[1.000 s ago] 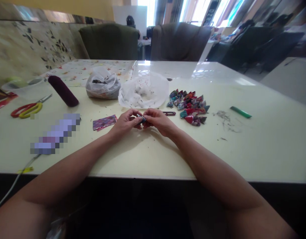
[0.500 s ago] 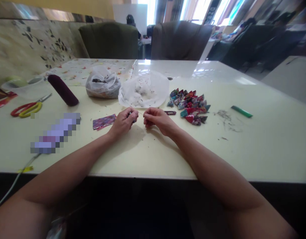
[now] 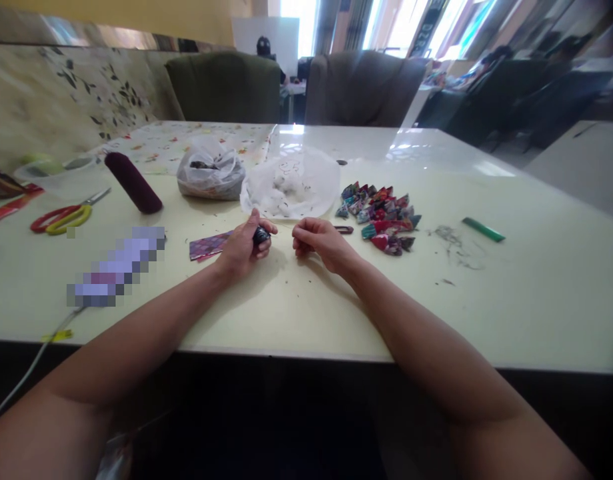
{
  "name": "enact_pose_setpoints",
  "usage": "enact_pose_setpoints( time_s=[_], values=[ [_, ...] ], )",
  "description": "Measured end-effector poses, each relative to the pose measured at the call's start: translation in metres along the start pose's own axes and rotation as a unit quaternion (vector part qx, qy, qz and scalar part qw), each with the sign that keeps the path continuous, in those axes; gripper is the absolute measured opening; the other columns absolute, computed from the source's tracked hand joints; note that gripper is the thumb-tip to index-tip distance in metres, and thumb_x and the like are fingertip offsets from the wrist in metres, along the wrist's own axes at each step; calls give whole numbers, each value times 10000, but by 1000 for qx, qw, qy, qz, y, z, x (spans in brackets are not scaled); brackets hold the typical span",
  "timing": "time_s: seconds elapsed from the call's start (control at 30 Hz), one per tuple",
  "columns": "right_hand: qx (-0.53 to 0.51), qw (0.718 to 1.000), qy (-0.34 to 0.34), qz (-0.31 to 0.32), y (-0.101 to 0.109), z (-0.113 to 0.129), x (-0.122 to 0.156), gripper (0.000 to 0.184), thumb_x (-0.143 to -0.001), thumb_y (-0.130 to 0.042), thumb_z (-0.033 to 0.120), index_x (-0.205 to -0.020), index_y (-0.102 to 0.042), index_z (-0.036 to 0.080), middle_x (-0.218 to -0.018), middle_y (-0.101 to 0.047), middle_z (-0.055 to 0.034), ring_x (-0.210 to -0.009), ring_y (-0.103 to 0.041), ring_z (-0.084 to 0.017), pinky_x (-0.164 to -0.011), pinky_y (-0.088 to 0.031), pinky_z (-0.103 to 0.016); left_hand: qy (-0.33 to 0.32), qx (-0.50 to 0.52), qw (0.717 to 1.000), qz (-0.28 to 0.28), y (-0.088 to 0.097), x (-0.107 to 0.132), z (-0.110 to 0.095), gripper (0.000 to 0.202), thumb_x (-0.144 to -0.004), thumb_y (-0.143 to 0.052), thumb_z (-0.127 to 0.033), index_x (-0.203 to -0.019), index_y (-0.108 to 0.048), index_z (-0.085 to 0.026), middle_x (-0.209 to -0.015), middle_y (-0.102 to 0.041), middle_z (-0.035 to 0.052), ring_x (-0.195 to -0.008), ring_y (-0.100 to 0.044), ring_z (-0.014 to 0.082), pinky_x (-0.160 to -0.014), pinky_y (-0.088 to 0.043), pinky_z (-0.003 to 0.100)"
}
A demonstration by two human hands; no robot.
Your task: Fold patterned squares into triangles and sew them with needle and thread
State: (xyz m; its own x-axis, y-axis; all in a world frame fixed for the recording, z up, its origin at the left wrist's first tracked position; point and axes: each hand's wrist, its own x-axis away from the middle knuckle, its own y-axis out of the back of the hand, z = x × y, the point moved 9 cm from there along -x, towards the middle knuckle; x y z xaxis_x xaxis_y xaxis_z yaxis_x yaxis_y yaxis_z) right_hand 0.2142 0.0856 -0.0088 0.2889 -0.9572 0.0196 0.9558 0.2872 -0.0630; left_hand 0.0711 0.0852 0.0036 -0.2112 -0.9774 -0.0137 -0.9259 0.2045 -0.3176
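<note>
My left hand rests on the cream table with its fingers closed round a small dark object. My right hand lies a short way to its right, fingers curled in a pinch; whether it holds anything I cannot make out. A patterned purple paper piece lies just left of my left hand. A heap of several colourful folded paper pieces sits right of my right hand, with a small dark clip beside it.
Two white plastic bags lie beyond my hands. A maroon cylinder, red and yellow scissors and a clear container are at the left. A green stick and dark scraps lie at the right. Chairs stand behind.
My hands, joined on the small dark object a second ago, have parted. The object stays in my left hand, and my right hand has drawn slightly to the right.
</note>
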Motion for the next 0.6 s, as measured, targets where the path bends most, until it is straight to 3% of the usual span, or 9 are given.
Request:
enact_pose_setpoints(
  time_s=[0.3, 0.5, 0.6],
  values=[
    [16, 1000, -4, -11, 0, 0, 1, 190, -881, -657, 268, -751, -560, 169, -649, -634, -3, -499, -570, -80, -487, -478, -204, 38, 33, 998, -47, 13, 1, 5, 595, -931, -592, -588, -551, -410, -168, -464, -346, -58, -349, -239, 30, -341, -139, 184],
    [46, 999, 8, -11, -4, 3, 1, 163, -883, -616, 230, -744, -560, 166, -631, -627, 4, -482, -550, -73, -489, -467, -199, 62, 94, 993, -39, 7, 1, 9, 505, -936, -582, -587, -688, -528, -151, -628, -544, -13, -418, -417, 47, -400, -333, 179],
    [60, 998, 17, -3, -7, 3, 1, 167, -878, -618, 252, -746, -560, 170, -630, -624, 6, -484, -544, -74, -488, -454, -200, 75, 87, 993, -17, 4, 2, 11, 516, -961, -557, -555, -643, -488, -154, -562, -462, -35, -386, -347, 43, -369, -270, 174]
  ],
)
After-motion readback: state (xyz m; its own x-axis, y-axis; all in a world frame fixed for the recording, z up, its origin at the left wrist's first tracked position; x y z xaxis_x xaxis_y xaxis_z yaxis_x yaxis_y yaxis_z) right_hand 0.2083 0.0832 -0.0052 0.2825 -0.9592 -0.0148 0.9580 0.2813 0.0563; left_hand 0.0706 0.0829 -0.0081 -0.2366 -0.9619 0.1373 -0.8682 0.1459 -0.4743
